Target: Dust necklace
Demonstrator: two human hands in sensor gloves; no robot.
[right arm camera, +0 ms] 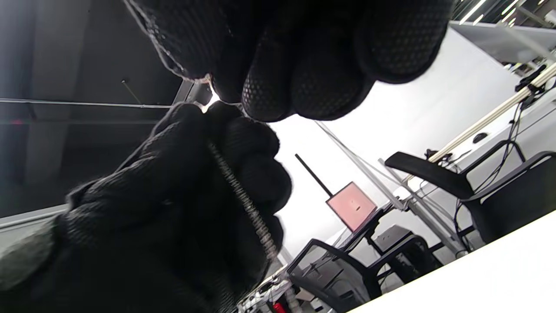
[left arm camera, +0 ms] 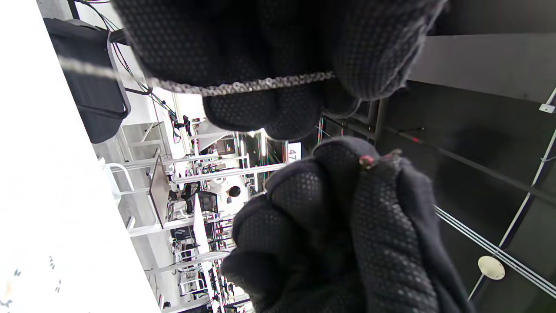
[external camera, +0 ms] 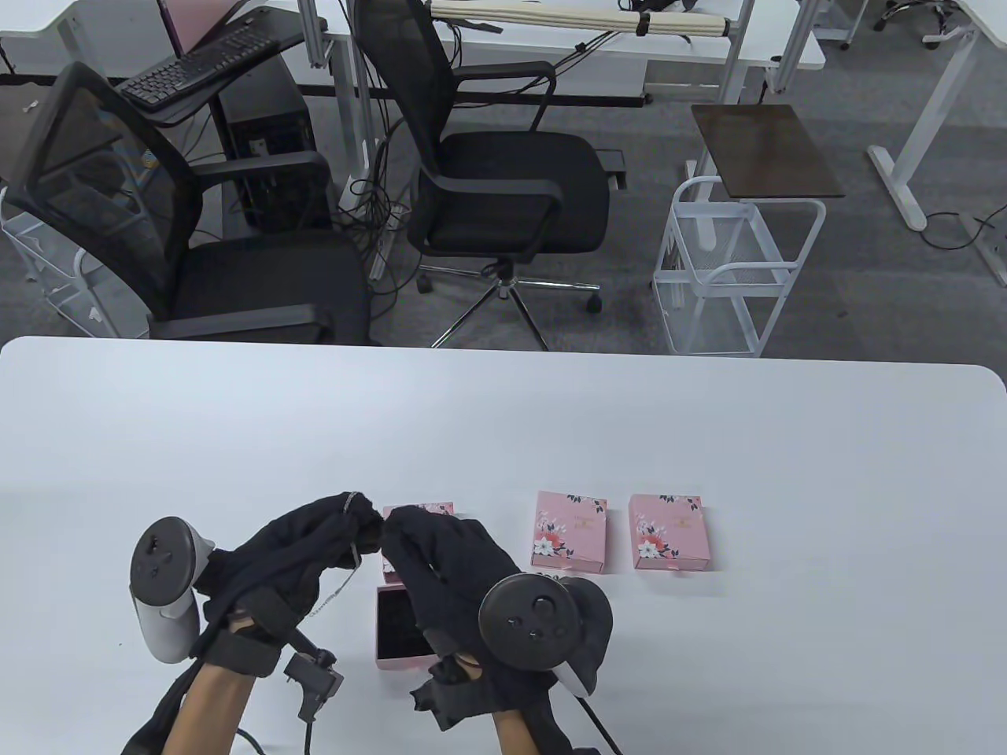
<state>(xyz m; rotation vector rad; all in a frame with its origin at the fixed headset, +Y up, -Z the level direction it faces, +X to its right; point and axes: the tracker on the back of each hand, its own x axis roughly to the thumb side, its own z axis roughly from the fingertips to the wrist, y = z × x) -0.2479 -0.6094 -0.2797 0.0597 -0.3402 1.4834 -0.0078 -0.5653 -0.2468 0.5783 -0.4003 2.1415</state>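
Above the white table (external camera: 708,440), both gloved hands meet fingertip to fingertip. My left hand (external camera: 355,525) grips a thin silver necklace (external camera: 340,591); the chain runs over its curled fingers (left arm camera: 269,39) and dangles below the palm. In the left wrist view the necklace (left arm camera: 243,87) lies taut across those fingers. My right hand (external camera: 400,533) has its fingers bunched and pinches one end of the necklace, where a small red bit (left arm camera: 366,161) shows between the fingertips. The right wrist view shows the chain (right arm camera: 245,202) running down the left hand (right arm camera: 173,195).
An open pink box tray (external camera: 401,633) with a dark lining sits under the hands, its floral lid (external camera: 425,510) just behind them. Two closed pink floral boxes (external camera: 570,531) (external camera: 669,533) stand to the right. Office chairs and a white wire cart (external camera: 732,275) lie beyond the far edge.
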